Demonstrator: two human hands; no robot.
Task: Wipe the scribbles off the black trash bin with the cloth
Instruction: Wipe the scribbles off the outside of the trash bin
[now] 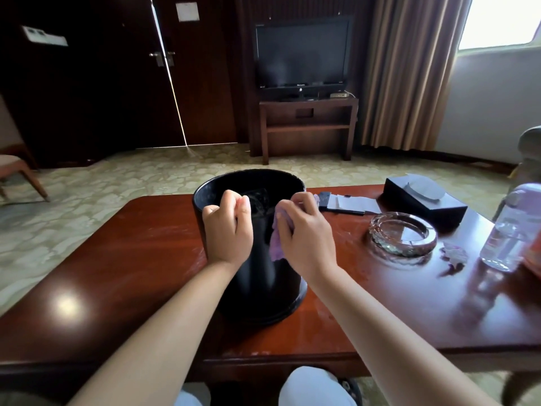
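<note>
Upright near the middle of the bench [117, 253], the black trash bin [257, 276] is steadied by our left hand [228, 230], fingers curled over its near rim. Our right hand [304, 232] grips the purple cloth [276, 247] against the upper wall; no scribbles are discernible. Hard strokes could, we judge, tip or slide the bin on the glossy wood. To the right, the glass ashtray [402, 234] and clear bottle [509, 232] risk being knocked by a wide sweep.
</note>
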